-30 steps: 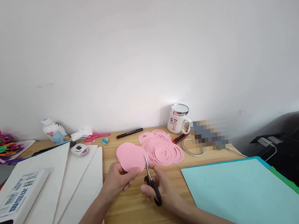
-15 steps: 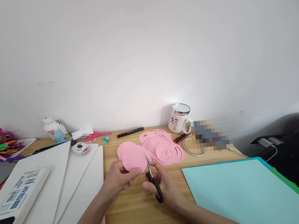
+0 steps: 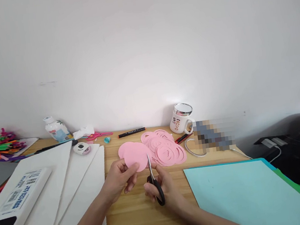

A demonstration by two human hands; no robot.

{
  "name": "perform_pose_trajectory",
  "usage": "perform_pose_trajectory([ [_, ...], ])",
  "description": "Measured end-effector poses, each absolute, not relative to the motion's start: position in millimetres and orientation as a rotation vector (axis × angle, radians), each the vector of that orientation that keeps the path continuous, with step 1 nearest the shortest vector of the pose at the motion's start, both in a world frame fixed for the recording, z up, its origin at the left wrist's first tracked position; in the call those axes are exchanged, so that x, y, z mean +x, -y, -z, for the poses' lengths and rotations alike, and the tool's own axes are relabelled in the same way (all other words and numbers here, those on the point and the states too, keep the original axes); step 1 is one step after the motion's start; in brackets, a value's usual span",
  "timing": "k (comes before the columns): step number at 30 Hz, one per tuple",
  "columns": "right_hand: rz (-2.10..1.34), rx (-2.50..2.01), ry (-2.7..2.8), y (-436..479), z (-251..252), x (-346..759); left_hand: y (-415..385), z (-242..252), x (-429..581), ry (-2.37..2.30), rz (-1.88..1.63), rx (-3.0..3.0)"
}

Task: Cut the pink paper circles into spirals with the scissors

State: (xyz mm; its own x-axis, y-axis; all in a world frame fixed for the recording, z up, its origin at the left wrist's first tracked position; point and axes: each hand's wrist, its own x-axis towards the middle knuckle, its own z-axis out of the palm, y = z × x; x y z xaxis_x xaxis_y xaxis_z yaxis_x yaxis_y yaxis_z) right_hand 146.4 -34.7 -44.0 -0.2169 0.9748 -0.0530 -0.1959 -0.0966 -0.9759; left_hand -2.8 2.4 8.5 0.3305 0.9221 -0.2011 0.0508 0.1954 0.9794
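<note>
Between thumb and fingers, my left hand (image 3: 122,177) pinches a round pink paper disc (image 3: 135,155) by its lower edge. My right hand (image 3: 163,186) grips black-handled scissors (image 3: 158,190), their blades pointing up along the disc's right edge. Whether the blades are touching the paper I cannot tell. Behind the disc, another pink paper circle (image 3: 122,149) shows at the upper left. A pile of pink paper rings (image 3: 166,149) with cut-out middles lies just beyond my right hand.
White sheets (image 3: 90,194) and a white device (image 3: 20,203) lie at left. Light-blue paper (image 3: 243,188) lies at right. Along the wall stand a bottle (image 3: 56,129) and a mug (image 3: 180,119), with a black marker (image 3: 132,132) and pink scissors (image 3: 97,135) between them.
The disc in my left hand has turned or shifted slightly, and my left fingers have spread lower beneath it. My right hand and the scissors have barely moved.
</note>
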Motion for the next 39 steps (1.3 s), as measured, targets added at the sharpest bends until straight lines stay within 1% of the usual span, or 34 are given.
perform_pose_trajectory([
  [5, -1.516, -0.994, 1.186, 37, 40, 145, -2, -5, -3, -1.106, -0.810, 1.227],
  [18, -1.554, -0.810, 1.117, 35, 30, 148, -2, -4, -3, -1.102, -0.760, 1.311],
  [39, -1.489, -0.947, 1.194, 36, 43, 148, -1, -9, -4, -1.123, -0.803, 1.288],
])
